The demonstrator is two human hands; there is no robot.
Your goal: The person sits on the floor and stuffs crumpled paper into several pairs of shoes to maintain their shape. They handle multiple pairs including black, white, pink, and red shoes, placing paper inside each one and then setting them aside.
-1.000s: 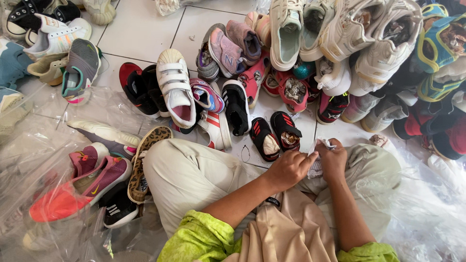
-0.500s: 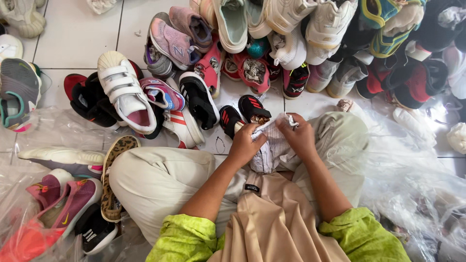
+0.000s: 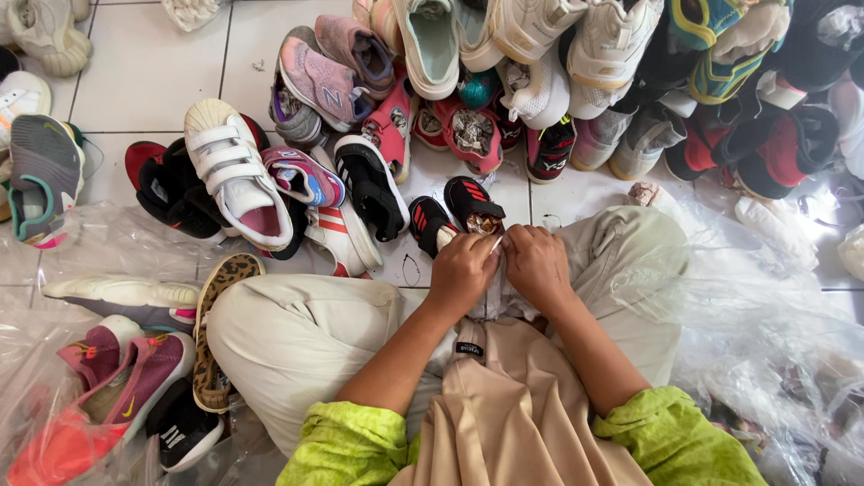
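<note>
— What's in the hands?
— The left hand point(image 3: 461, 270) and right hand point(image 3: 537, 263) pinch a small crumpled white item point(image 3: 494, 290) on the lap, fingers curled tight around it.
— Beyond?
— A pair of small black shoes with red stripes point(image 3: 454, 214) on the tile floor point(image 3: 148, 76), touching the knuckles.

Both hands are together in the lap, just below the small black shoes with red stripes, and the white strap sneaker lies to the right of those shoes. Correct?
Not quite. In the head view the white sneaker with three straps lies to the left of the pair of small black shoes with red stripes, not the right. The rest holds: the left hand and right hand meet in the lap just below that pair.
</note>
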